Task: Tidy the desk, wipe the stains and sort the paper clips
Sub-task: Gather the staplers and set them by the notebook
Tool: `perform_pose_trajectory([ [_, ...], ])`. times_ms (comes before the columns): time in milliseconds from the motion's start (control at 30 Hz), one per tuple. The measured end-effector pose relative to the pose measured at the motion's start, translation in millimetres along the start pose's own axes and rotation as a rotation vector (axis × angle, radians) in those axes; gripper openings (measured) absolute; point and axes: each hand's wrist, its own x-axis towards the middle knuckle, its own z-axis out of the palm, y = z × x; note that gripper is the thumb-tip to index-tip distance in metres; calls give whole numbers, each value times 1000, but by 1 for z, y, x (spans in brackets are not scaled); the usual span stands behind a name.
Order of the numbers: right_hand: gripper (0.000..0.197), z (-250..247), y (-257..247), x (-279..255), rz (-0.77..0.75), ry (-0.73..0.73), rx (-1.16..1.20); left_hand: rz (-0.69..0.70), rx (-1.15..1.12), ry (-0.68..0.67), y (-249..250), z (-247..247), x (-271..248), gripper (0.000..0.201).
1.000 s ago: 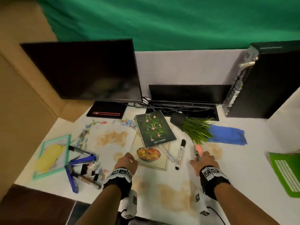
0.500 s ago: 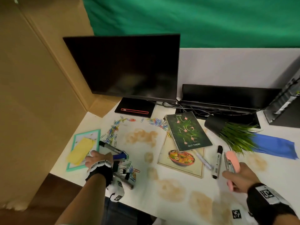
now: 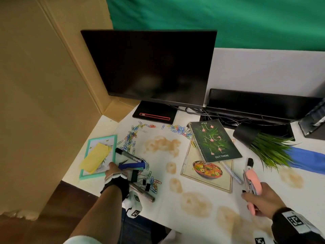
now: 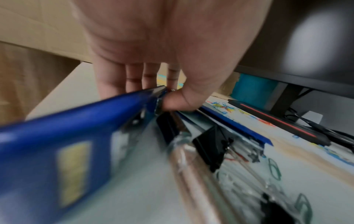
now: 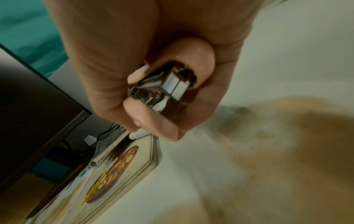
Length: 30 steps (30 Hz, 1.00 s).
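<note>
The left hand (image 3: 112, 170) pinches the hinge end of an opened blue metal stapler (image 3: 131, 166) between thumb and fingers, at the front-left of the stained white desk (image 3: 198, 173) – just beside a teal-framed picture (image 3: 98, 154) with a folded yellow cloth (image 3: 95, 157) on it. Coloured wire paper clips (image 3: 130, 138) lie scattered beyond the stapler and around it, with black binder clips (image 3: 147, 186) among them. The right hand (image 3: 260, 199) is curled round a pale pink plastic stapler (image 3: 252, 180), held above the desk's front-right – brown stains (image 3: 195, 203) spread below it
</note>
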Motion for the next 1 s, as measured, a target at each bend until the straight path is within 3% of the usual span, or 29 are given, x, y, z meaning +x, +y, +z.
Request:
perform_pose_trajectory([
  [67,32,2,-1,0,4,-14,4,24,43,-28,-1,-2,-2,37],
  [200,31,7,-2,1,2,-51,-4,38,68,-13,-6,1,-2,41],
  [500,31,8,-4,1,-4,-82,-9,94,-285,181,-13,-8,-5,32],
  [633,34,8,-4,-5,5,-87,22,169,-533,200,-10,-23,-13,46],
  [700,35,7,-6,-8,3,-98,70,205,-796,109,-8,-27,-19,46],
  [833,42,9,-14,-16,-15,-175,286,142,-1402,-275,4,-29,-38,37],
  [900,52,11,-19,-21,-44,-222,389,149,-1442,-370,15,-22,-50,27],
  [1000,66,11,-26,-24,-79,-275,504,87,-1410,-432,34,-10,-65,27],
])
